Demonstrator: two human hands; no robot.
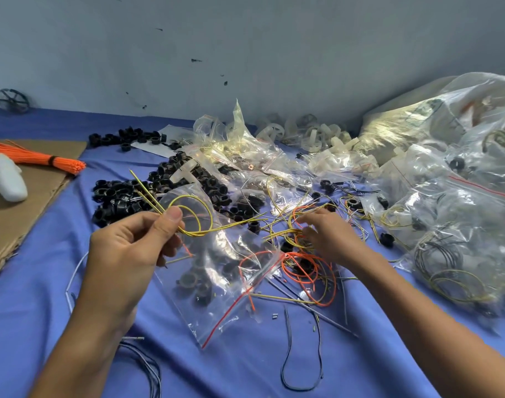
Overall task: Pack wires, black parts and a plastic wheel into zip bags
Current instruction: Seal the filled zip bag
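Note:
My left hand (133,248) pinches a looped yellow wire (199,208) above a clear zip bag (216,280) that has a red seal line and holds several black parts. My right hand (328,231) reaches into a tangle of yellow wires (282,234), fingers curled on them. Orange wire loops (308,271) lie just below that hand. A heap of loose black parts (165,191) sits behind the bag. Whitish plastic wheels (311,133) are piled by the wall.
Filled zip bags (452,214) are heaped at the right. On the cardboard sheet (30,196) at the left lie an orange wire bundle (41,159) and a white object (7,179). Dark wires (303,354) trail across the blue cloth in front.

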